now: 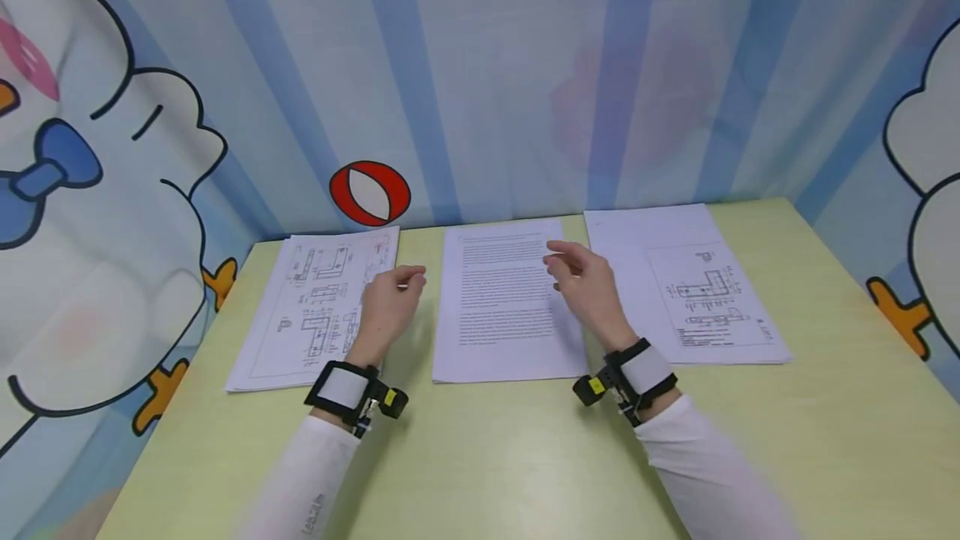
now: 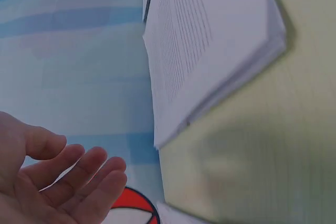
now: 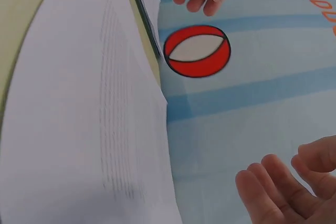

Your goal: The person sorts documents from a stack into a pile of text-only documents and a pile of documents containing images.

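Three stacks of printed paper lie side by side on the table. Above the right edge of the left stack of drawings (image 1: pixel 281 348) hovers my left hand (image 1: pixel 390 307), its fingers loosely bent and holding nothing. In the middle lies a stack of text pages (image 1: pixel 498 361), whose thick edge shows in the left wrist view. My right hand (image 1: pixel 592 290) is over the right edge of that stack, fingers relaxed with nothing in them. To its right is another stack with a drawing (image 1: pixel 630 248). Both wrist views show gaps between thumb and fingers.
The pale yellow table (image 1: pixel 517 457) reaches toward me in front of the papers. Behind it hangs a blue striped curtain (image 1: pixel 495 90) printed with cartoon figures and a red ball (image 1: pixel 341 190). Each wrist carries a strapped camera.
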The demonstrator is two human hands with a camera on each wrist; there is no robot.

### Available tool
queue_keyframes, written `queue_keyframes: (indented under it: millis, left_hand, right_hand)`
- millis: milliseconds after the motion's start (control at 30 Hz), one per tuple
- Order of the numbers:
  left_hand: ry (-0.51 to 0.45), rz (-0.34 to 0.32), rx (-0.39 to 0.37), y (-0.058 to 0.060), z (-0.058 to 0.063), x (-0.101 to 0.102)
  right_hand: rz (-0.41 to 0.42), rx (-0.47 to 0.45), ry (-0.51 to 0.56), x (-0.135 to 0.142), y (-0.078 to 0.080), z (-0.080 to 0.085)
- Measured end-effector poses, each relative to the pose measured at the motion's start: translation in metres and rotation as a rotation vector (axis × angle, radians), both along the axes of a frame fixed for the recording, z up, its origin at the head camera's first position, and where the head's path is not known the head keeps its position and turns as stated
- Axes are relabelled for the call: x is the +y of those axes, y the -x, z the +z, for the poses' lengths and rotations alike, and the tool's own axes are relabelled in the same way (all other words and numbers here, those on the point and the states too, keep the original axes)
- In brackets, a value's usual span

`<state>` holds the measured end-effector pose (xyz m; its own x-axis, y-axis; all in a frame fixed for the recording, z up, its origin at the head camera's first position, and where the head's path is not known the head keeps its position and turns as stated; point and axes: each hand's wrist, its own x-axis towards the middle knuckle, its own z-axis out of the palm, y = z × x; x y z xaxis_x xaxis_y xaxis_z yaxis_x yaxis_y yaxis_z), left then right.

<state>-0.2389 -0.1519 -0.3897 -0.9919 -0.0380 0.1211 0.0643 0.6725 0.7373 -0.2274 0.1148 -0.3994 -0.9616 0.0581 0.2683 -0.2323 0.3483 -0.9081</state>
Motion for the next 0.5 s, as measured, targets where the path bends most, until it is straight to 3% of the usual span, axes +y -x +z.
queue_keyframes:
  millis: [167, 333, 500]
  left_hand:
    - [0.119, 0.100, -0.012, -0.001, -0.005, -0.052]
    - [0.207, 0.204, -0.072, -0.002, -0.014, -0.101]
    - [0.323, 0.236, -0.153, -0.006, -0.020, -0.142]
  right_hand:
    - [0.090, -0.030, 0.050, -0.043, 0.004, -0.009]
    - [0.194, -0.127, 0.094, -0.080, 0.009, -0.018]
    - [0.282, -0.194, 0.051, -0.114, 0.010, -0.029]
